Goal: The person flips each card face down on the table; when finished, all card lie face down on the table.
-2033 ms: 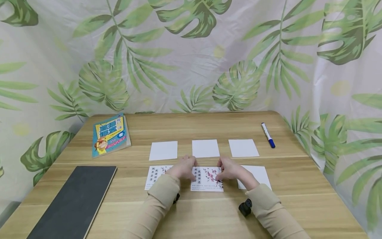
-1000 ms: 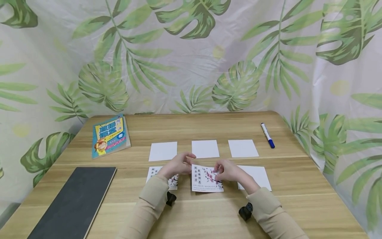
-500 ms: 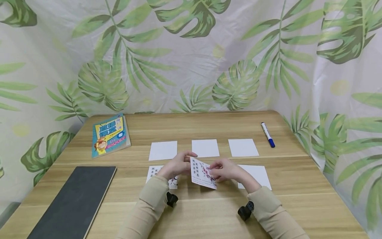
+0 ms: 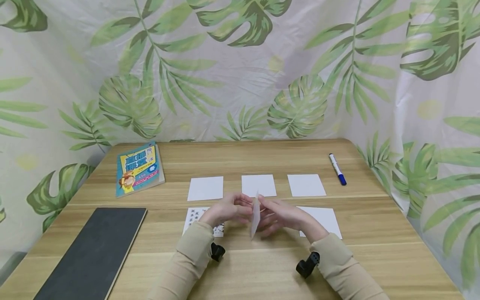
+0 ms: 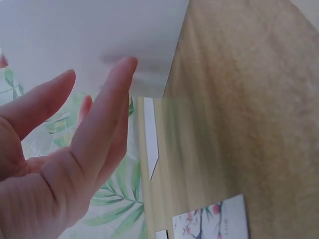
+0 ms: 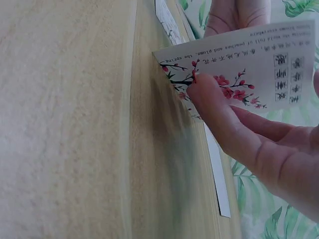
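A printed card with pink blossoms and Chinese characters stands on edge between the hands, seen nearly edge-on in the head view. The left hand has its fingers extended, a fingertip touching the card's plain white back in the left wrist view. Against the printed face rests a finger of the right hand; its thumb is by the card's upper edge, mostly cut off in the right wrist view. A second printed card lies flat, partly hidden behind the left hand. Partly covered by the right forearm is a blank white card.
Three blank cards form the back row: left card, middle card, right card. A blue-capped marker lies back right. At the left are a blue book and a dark notebook on the wooden table.
The printed card was lifted off the table, tilted, then turned until nearly edge-on to the head view. The left hand shifted slightly left, then came back in against the card's back.
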Available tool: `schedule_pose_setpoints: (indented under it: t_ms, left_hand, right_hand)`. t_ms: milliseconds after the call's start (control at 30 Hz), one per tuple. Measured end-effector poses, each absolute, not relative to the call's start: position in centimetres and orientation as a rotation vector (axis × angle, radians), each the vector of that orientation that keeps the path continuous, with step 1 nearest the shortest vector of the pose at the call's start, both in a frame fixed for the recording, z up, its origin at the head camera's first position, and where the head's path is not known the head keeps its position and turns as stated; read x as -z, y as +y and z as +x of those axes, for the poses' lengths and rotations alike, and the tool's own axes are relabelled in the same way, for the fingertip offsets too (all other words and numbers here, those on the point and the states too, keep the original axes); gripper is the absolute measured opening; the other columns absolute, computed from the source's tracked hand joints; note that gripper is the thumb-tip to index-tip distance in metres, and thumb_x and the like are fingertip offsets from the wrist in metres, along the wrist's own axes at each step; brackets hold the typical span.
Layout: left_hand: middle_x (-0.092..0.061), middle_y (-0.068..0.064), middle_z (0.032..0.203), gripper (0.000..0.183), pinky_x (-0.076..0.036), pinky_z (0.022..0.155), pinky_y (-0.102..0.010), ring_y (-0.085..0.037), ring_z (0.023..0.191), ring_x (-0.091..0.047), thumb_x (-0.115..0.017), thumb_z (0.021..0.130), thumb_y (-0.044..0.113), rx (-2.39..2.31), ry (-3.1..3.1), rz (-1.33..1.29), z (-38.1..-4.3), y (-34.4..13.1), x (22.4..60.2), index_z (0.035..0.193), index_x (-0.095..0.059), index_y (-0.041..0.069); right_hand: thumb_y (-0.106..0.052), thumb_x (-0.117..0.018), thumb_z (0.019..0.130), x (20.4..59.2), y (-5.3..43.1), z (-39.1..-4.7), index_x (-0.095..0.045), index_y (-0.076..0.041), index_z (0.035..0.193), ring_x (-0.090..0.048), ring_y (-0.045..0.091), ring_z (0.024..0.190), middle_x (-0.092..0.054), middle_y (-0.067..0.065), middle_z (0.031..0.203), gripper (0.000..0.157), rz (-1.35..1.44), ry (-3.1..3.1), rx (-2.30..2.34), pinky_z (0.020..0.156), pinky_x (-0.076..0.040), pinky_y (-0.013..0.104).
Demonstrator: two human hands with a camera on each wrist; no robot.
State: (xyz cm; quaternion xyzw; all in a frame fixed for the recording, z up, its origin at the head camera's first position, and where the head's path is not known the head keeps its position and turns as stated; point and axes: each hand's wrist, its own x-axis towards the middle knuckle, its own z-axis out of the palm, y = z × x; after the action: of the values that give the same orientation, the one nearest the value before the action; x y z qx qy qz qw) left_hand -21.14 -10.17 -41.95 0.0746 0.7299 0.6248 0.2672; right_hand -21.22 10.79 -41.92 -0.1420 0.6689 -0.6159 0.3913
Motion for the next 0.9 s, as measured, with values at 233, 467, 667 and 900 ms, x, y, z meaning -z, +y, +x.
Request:
schedule_pose_setpoints:
  t_ms: [233,467,667,900]
  left_hand:
    - [-0.058,-0.02,0.111,0.038,-0.057,0.081,-0.041,-0.026,0.091,-0.063,-0.064,0.085,0.003,-1.639,2.005,0.184,-20.9,-10.0,42.0,0.119,-0.052,-0.007]
    - [-0.059,-0.015,0.106,0.042,-0.058,0.076,-0.033,-0.018,0.09,-0.059,-0.07,0.079,0.004,-1.488,2.163,0.232,-20.9,-10.0,42.2,0.118,-0.058,-0.003]
    - [-0.062,-0.014,0.104,0.047,-0.054,0.084,-0.034,-0.023,0.097,-0.058,-0.073,0.071,0.0,-1.262,2.39,0.358,-20.6,-9.8,41.9,0.115,-0.059,-0.005]
    - [-0.063,-0.015,0.103,0.051,-0.051,0.09,-0.039,-0.026,0.097,-0.059,-0.073,0.065,-0.005,-1.066,2.535,0.408,-20.2,-9.4,42.1,0.115,-0.059,-0.005]
  right_hand:
    - [-0.037,-0.047,0.097,41.1,11.4,-21.5,-0.045,0.009,0.128,-0.066,0.02,0.093,-0.062,0.017,0.111,0.056,-0.347,1.737,1.626,0.083,-0.056,0.041]
    - [-0.011,-0.057,0.09,40.9,12.7,-21.6,-0.045,0.012,0.12,-0.065,0.015,0.082,-0.063,0.007,0.095,0.04,-0.297,1.877,1.689,0.074,-0.058,0.033]
    - [0.001,-0.063,0.08,41.7,13.2,-21.5,-0.051,0.013,0.116,-0.059,0.009,0.07,-0.057,0.001,0.077,0.039,-0.272,2.154,1.559,0.067,-0.059,0.032]
    - [0.003,-0.066,0.076,42.6,13.0,-21.5,-0.053,0.012,0.119,-0.057,0.012,0.051,-0.051,0.002,0.066,0.046,-0.309,2.439,1.323,0.053,-0.056,0.03]
